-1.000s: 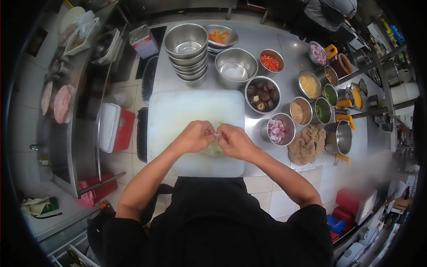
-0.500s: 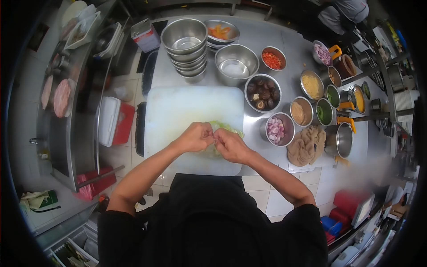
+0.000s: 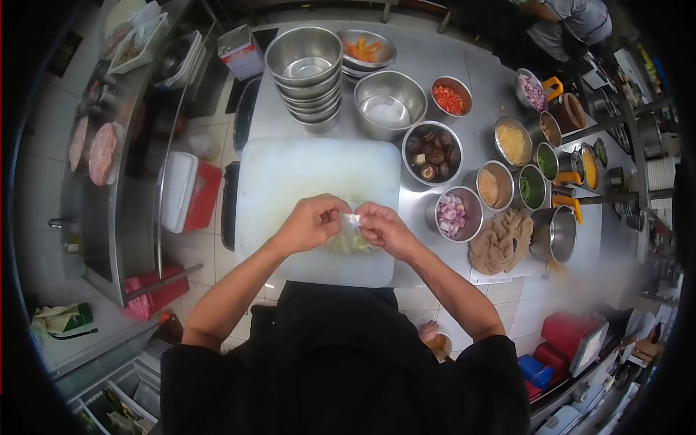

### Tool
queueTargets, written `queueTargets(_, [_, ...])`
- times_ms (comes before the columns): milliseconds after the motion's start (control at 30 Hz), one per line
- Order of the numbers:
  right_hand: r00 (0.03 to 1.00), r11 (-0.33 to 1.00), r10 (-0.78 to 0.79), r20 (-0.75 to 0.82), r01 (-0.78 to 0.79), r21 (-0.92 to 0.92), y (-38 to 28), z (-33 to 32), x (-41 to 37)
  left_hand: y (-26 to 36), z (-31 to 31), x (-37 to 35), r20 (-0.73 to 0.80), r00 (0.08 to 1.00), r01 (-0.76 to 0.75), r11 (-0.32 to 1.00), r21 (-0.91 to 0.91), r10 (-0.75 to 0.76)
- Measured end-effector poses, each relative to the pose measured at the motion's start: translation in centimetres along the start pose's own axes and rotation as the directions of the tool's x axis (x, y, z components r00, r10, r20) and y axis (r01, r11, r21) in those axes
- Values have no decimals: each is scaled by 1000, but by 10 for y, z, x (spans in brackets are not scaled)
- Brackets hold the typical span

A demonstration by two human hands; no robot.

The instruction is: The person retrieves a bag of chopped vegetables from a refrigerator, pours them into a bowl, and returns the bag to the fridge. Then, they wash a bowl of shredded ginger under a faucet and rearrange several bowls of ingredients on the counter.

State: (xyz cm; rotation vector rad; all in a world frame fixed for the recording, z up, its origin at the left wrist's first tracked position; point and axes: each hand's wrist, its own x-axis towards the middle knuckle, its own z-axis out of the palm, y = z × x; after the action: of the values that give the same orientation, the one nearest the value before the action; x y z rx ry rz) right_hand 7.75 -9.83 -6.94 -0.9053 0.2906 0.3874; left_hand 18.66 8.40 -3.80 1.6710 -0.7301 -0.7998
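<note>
A clear plastic bag [image 3: 351, 238] with pale green pieces inside lies low over the white cutting board [image 3: 290, 167]. My left hand [image 3: 313, 223] pinches the gathered top of the bag from the left. From the right, my right hand [image 3: 386, 229] pinches the same whitish twisted part, its fingers curled. Only a small gap separates the two hands. Part of the bag is hidden under my fingers.
Stacked steel bowls [image 3: 304, 58] and an empty steel bowl [image 3: 390, 105] stand behind the board. To the right are mushrooms [image 3: 433, 154], cut onions [image 3: 452, 214], a brown cloth [image 3: 500, 243] and several filled containers. A co-worker [image 3: 573, 25] is at the back right.
My hands have moved slightly apart, showing the whitish neck of the bag between them. More of the bag shows below. A hand and a container now appear low beside my right arm.
</note>
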Motion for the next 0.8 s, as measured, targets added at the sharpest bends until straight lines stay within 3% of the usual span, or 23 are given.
queueTargets(100, [1000, 1000, -14, -2, 14, 19, -1, 1, -2, -1, 4, -4, -10, 997, 76, 997, 22, -76])
queueTargets(167, [1000, 1000, -25, 9, 25, 1, 2, 5, -1, -2, 5, -3, -15, 999, 40, 995, 95, -39])
queueTargets(200, [981, 940, -186, -49, 164, -299, 6, 7, 0, -4, 4, -2, -15, 1000, 3, 985, 172, 0])
queueTargets(233, [934, 775, -354, -53, 262, -576, 6, 8, 1, -6, 4, 0, -19, 1000, 0, 985, 171, 3])
queueTargets(267, [933, 772, -355, -50, 263, -579, -4, 13, -1, -8, 4, 2, 7, 997, -71, 967, 245, 72])
queueTargets(300, [887, 466, -458, 62, 299, -833, -22, 24, -8, -8, 4, 3, 40, 990, -142, 938, 317, 137])
queueTargets(333, [838, 87, -507, 202, 283, -955, -32, 29, -12, -8, 2, 4, 44, 989, -146, 938, 315, 139])
queueTargets(367, [837, 83, -510, 199, 278, -957, -33, 29, -12, -6, -2, 8, 73, 989, -146, 927, 347, 129])
queueTargets(433, [899, -205, -367, 237, 170, -964, -34, 30, -12, -1, -5, 13, 101, 987, -151, 915, 375, 122])
queueTargets(467, [899, -210, -367, 238, 169, -963, -34, 30, -9, 1, -6, 15, 87, 987, -157, 914, 375, 134])
queueTargets(533, [923, -342, -319, 217, 102, -934, -30, 28, -3, 7, -4, 15, 73, 986, -168, 912, 375, 151])
queueTargets(600, [898, -277, -370, 238, 137, -951, -25, 23, -2, 14, 3, 13, -140, 964, -162, 916, 367, 227])
queueTargets(800, [777, -85, -580, 244, 240, -967, -9, 29, -3, 3, 17, -1, -180, 945, -168, 879, 446, 272])
